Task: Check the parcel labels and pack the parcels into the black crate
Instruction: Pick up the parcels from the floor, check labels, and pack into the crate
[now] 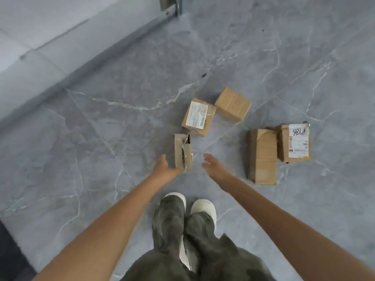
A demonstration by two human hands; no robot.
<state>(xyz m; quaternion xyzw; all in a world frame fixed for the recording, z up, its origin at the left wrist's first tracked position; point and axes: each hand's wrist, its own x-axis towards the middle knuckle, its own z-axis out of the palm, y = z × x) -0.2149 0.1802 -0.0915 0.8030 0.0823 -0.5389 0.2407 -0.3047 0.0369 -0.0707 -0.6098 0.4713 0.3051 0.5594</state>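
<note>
Altogether five parcels [261,156], two hands [162,169].

Unreadable labels, hidden fingers
Print on the centre label [197,114] and the right label [298,145] is too blurred to read; fingers of the left hand [162,169] are hidden behind the torn parcel [181,153]; the top edge cuts off a metal leg [171,6].

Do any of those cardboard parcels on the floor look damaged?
Yes. The narrow parcel at the left hand looks torn: the side facing the camera is ripped open along a ragged seam, with a dark gap showing and loose tape strands.
</note>
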